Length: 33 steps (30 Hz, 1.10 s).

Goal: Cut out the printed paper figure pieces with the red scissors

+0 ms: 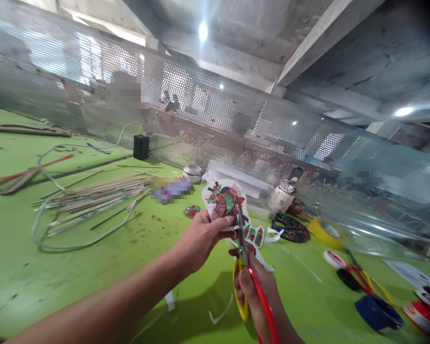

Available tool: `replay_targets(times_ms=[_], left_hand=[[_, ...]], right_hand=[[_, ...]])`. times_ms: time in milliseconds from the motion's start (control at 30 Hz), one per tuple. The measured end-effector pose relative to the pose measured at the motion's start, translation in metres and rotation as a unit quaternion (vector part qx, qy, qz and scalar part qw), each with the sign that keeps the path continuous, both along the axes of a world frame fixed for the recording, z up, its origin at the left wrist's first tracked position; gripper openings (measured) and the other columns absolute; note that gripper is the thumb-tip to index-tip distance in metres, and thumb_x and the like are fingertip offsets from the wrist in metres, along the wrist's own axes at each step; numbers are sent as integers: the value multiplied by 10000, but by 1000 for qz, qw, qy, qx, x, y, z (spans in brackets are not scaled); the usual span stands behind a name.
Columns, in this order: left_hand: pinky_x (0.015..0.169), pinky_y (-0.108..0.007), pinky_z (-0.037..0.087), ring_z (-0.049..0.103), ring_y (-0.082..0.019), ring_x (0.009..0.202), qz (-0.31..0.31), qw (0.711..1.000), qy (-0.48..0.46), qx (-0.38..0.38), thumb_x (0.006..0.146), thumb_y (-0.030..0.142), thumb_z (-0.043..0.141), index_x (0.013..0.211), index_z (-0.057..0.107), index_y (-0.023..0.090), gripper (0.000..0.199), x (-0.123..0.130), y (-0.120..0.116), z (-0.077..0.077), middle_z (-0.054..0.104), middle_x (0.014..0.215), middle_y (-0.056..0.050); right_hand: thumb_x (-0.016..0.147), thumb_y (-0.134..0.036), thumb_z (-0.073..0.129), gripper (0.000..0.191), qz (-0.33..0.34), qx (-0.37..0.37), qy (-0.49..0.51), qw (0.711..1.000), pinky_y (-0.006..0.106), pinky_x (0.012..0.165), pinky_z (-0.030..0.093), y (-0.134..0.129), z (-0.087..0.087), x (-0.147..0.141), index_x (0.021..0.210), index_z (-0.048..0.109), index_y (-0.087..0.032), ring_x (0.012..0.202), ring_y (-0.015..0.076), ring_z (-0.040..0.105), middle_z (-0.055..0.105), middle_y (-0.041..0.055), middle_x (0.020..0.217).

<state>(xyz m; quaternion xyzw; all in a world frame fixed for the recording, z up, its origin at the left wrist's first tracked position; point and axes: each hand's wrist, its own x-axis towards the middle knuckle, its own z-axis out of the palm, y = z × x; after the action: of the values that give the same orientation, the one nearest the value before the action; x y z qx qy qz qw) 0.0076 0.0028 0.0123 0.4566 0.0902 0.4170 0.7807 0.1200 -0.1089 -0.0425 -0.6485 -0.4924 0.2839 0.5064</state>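
In the head view my left hand [204, 241] is closed on a white paper cutout [209, 198] printed with a red, green and brown picture, the thumb lying over its lower part. My right hand [260, 286] grips a pair of scissors [261, 298] with one red and one yellow handle. The blades point up and lie at the right side of the cutout. Just beyond the scissors, several small cut paper pieces [259, 236] with green and red prints rest on the table, along with a curled white strip [274, 235]. Another small printed piece [191, 211] lies left of the cutout.
Thin wooden sticks [103, 193] and a white cord [89, 248] spread over the green table [111, 286] at left. A white jug [283, 195], yellow tape [326, 232], second scissors [361, 277] and blue tape [378, 313] stand or lie at right. A perforated metal screen [200, 114] runs behind.
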Motion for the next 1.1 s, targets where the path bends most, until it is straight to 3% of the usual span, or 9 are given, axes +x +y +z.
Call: replay_targets(times_ms=[267, 700, 1100], left_hand=[[674, -280, 496, 621, -160, 734, -3, 1000, -4, 4, 807, 169, 657, 851, 655, 80, 99, 0, 1, -2, 690, 844, -109], [659, -280, 496, 619, -169, 732, 2, 1000, 3, -5, 796, 169, 659, 855, 656, 70, 116, -1, 0, 1, 686, 845, -127], [652, -275, 497, 618, -166, 731, 1, 1000, -4, -4, 799, 164, 654, 856, 664, 75, 106, 0, 1, 0, 690, 849, -124]], right_hand=[[708, -853, 393, 829, -9, 26, 3, 1000, 259, 422, 336, 1, -3, -2, 1043, 610, -126, 442, 134, 416, 463, -11, 559], [734, -789, 468, 731, -1, 31, 33, 999, 242, 448, 173, -1, -1, -4, 1008, 614, -128, 428, 87, 266, 311, -68, 545], [738, -778, 488, 718, -4, 27, 63, 998, 221, 403, 238, -3, 3, -9, 1018, 629, -132, 405, 74, 288, 344, -68, 539]])
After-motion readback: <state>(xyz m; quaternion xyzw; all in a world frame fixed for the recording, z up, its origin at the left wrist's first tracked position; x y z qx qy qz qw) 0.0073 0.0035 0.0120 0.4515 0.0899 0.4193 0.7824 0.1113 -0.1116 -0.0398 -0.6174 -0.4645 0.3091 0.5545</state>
